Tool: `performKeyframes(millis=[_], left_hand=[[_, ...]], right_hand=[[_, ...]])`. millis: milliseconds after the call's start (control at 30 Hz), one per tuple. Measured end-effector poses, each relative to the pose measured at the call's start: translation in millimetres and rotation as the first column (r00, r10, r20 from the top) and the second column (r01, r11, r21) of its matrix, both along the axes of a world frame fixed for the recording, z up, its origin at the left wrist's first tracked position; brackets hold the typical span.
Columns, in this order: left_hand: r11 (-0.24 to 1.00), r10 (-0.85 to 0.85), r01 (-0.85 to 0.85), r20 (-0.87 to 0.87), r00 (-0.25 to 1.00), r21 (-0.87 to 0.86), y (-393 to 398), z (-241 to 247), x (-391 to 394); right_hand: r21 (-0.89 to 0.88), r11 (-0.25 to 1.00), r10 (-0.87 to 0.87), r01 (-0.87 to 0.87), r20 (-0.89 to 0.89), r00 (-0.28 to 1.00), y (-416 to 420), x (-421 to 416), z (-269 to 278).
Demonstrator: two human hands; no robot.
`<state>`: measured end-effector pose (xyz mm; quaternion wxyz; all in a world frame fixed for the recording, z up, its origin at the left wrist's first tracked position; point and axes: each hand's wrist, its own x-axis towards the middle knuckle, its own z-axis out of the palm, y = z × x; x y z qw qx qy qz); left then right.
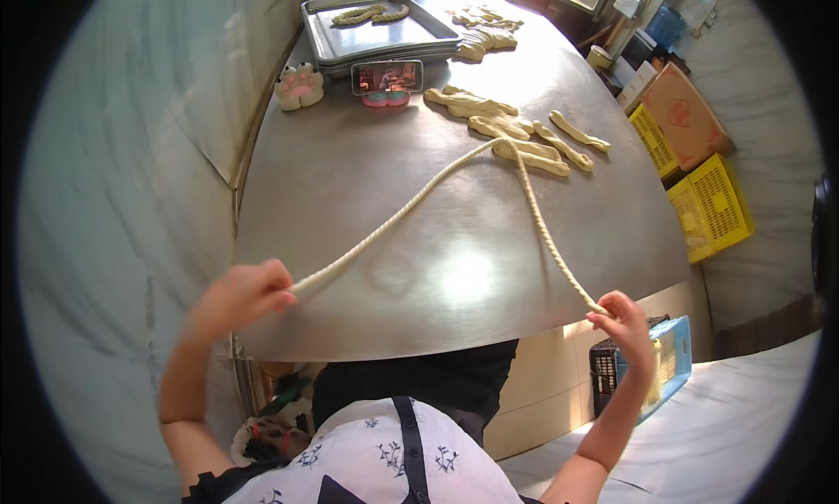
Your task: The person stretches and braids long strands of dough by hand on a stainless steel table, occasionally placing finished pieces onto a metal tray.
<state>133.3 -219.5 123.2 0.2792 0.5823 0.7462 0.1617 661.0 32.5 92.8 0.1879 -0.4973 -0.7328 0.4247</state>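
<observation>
A long, thin rope of twisted dough (406, 209) runs between my two hands. My left hand (252, 297) pinches one end near the table's left front corner. At the right front edge, my right hand (619, 317) grips the other end between thumb and fingers. From both ends the rope rises to a bend at the far side, where it meets a group of dough strips (498, 114) on the metal table (367, 255). The twist shows most clearly along the right-hand length. Two separate dough strips (580, 132) lie to the right of the group.
Stacked metal trays (314, 35) stand at the back left, the top one holding twisted dough pieces (359, 14). Before them are a propped phone (387, 78) and a paw-shaped object (300, 87). More dough (486, 40) lies farther back. Yellow crates (718, 206) stand beyond the right edge.
</observation>
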Motion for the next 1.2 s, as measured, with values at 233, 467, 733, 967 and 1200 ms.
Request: performKeyframes(millis=[233, 467, 733, 967, 1200], left_hand=[[0.534, 0.115, -0.383, 0.384, 0.916, 0.754, 48, 142, -209], [0.880, 0.445, -0.367, -0.793, 0.417, 0.301, -50, -135, -392], [0.245, 0.863, -0.432, 0.008, 0.506, 0.868, 35, -62, -329], [0.722, 0.453, -0.058, -0.409, 0.792, 0.689, 98, -146, -93], [0.847, 0.384, -0.177, -0.345, 0.856, 0.502, 126, -127, -70]], right_hand=[[0.559, 0.746, -0.110, 0.361, -0.431, 0.896, 143, 94, 161], [0.288, 0.877, -0.480, 0.384, 0.525, 0.703, 181, 266, -89], [0.741, 0.054, -0.909, 0.670, -0.240, 0.340, 141, 300, 8], [0.816, 0.527, -0.629, 0.237, 0.187, 0.755, 32, 34, -119], [0.478, 0.819, -0.567, 0.317, 0.592, 0.573, 40, -47, -146]])
